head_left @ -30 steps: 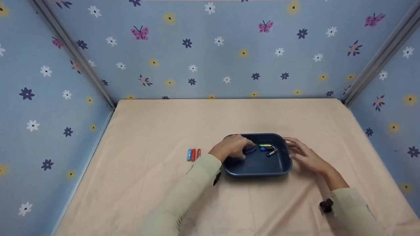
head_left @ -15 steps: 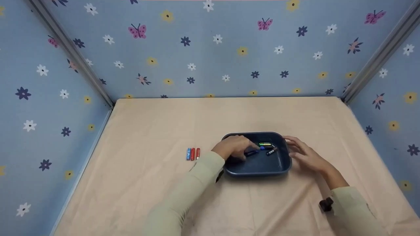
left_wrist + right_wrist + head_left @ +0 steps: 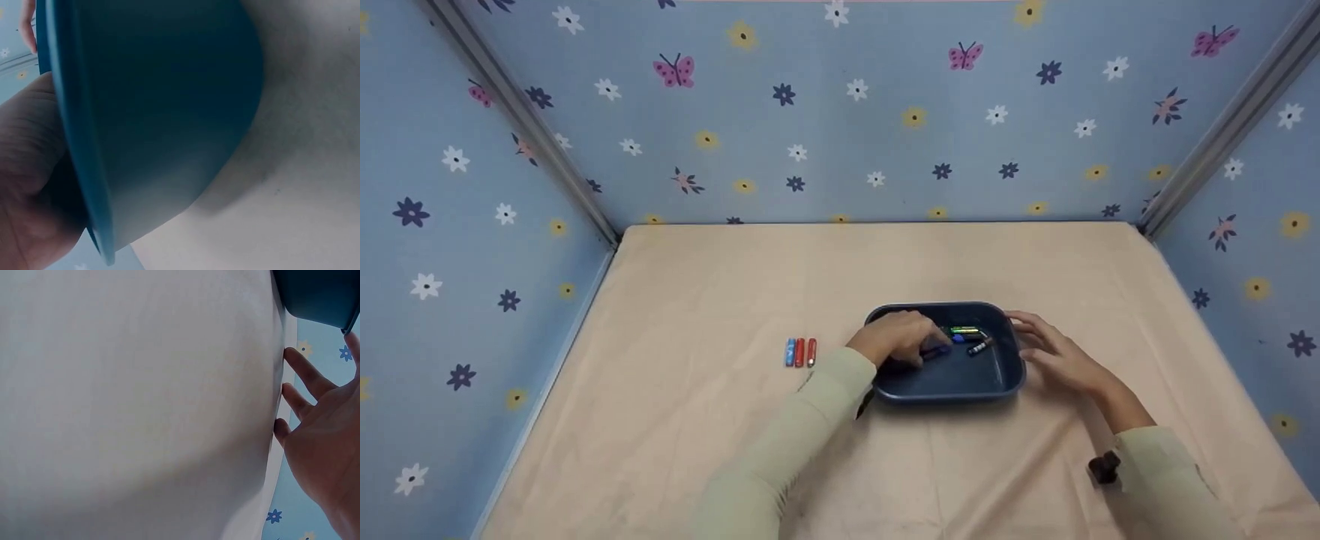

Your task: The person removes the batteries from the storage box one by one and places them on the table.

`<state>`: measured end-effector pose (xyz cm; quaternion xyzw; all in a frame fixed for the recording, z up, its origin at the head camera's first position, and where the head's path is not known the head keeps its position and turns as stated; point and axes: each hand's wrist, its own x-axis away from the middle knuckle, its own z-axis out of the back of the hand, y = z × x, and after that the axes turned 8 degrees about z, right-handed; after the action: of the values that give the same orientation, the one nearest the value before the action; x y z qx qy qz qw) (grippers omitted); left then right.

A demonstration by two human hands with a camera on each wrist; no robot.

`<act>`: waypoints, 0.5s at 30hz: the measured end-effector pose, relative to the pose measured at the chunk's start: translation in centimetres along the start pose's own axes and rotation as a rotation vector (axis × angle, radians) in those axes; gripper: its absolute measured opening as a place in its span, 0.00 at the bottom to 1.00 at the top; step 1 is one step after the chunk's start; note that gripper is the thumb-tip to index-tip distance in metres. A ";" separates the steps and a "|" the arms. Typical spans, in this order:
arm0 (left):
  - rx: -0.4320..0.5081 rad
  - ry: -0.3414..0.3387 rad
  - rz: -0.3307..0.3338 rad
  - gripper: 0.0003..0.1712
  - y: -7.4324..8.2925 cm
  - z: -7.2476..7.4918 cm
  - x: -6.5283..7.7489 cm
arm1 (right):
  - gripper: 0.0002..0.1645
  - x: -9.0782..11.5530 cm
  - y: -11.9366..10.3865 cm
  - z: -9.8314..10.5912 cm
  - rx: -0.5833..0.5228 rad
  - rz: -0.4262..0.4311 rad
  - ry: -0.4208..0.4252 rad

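A dark blue plastic bin (image 3: pixel 945 399) stands on the cloth-covered table. My left hand (image 3: pixel 896 337) reaches over its left side, fingers down inside beside a dark blue battery (image 3: pixel 936 350); I cannot tell whether they pinch it. The left wrist view shows the thumb side of this hand (image 3: pixel 28 169) over the rim and the bin's outer wall (image 3: pixel 163 112). Farther right in the bin lie a green-and-gold battery (image 3: pixel 964 330) and a black battery with a white band (image 3: pixel 979 347). At the right rim rests my right hand (image 3: pixel 1061 356), fingers spread and holding nothing.
Left of the bin, a light blue battery (image 3: pixel 790 352) and two red batteries (image 3: pixel 800 352) lie side by side on the beige cloth (image 3: pixel 720 300). Blue flowered walls (image 3: pixel 840 112) enclose the table at the back and sides.
My left hand has shifted slightly right inside the bin, its index finger extending farther over the batteries. The right hand stays at the right rim.
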<state>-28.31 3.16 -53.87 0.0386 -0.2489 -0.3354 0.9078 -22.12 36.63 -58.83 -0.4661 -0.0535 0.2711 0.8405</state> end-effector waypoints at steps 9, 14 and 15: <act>0.067 0.045 -0.016 0.31 -0.1 -0.1 0.1 | 0.37 0.0 -0.3 0.0 -0.001 -0.021 0.005; 0.054 0.045 -0.005 0.31 0.1 -0.1 0.2 | 0.38 0.1 -0.3 -0.1 0.013 -0.021 0.009; 0.054 0.043 -0.002 0.31 0.1 -0.1 0.2 | 0.38 0.1 -0.3 -0.1 0.011 -0.020 0.008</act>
<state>-28.06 3.08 -53.81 0.0707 -0.2385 -0.3285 0.9111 -21.90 36.49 -58.64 -0.4622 -0.0533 0.2613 0.8457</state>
